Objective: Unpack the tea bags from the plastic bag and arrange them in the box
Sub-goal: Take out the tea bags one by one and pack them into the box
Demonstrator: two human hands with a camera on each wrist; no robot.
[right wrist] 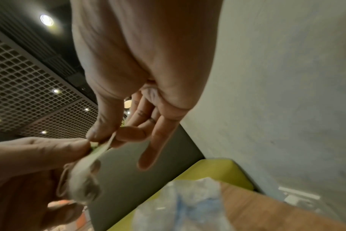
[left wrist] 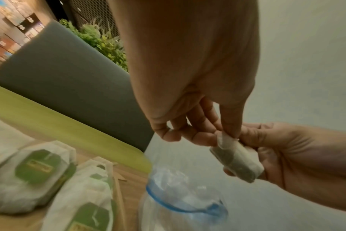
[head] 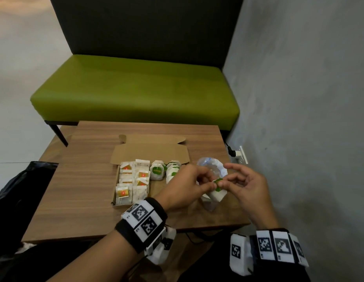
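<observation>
A white tea bag (head: 217,193) with a green tag hangs above the table, pinched at its top by both hands. My left hand (head: 194,184) holds it between thumb and forefinger; my right hand (head: 232,181) pinches the tag end, its other fingers spread. The left wrist view shows the same tea bag (left wrist: 235,159) between the two hands; in the right wrist view the tea bag (right wrist: 85,176) is blurred. A clear plastic bag (head: 212,168) with a blue zip lies just behind the hands. The open cardboard box (head: 116,180) holds rows of tea bags (head: 134,180).
The box lid (head: 150,151) lies open toward a green bench (head: 134,88). Green-tagged tea bags (head: 157,170) stand in the box's right part. A black bag (head: 20,180) sits at the table's left edge. A grey wall (head: 309,98) with a socket (head: 241,154) runs along the right.
</observation>
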